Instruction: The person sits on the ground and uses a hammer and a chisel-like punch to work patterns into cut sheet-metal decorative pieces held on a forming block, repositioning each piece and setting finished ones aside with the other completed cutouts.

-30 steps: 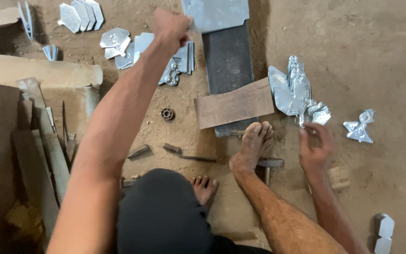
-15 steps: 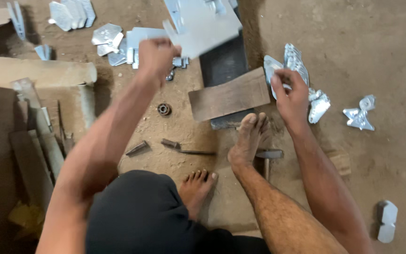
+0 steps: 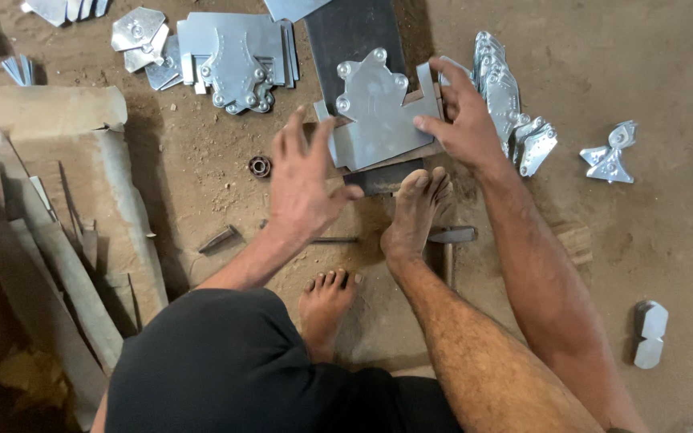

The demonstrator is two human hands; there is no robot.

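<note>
— Where do we have the stamped metal plate (image 3: 374,112)?
— On the wooden block (image 3: 378,156), over the dark slab (image 3: 354,32). Our right hand (image 3: 463,120) grasps its right edge.
— And our left hand (image 3: 302,180)?
— Released, fingers spread, just beside the plate's left edge, near our right foot (image 3: 415,212).

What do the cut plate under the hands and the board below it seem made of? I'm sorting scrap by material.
The cut plate looks like thin sheet metal, probably galvanised or bare steel: pale grey, dull sheen, pressed round bosses, crisp edges. The board beneath it looks like rough unfinished wood: brown and matte. The right hand grips the plate; the left hand hovers open.
</note>
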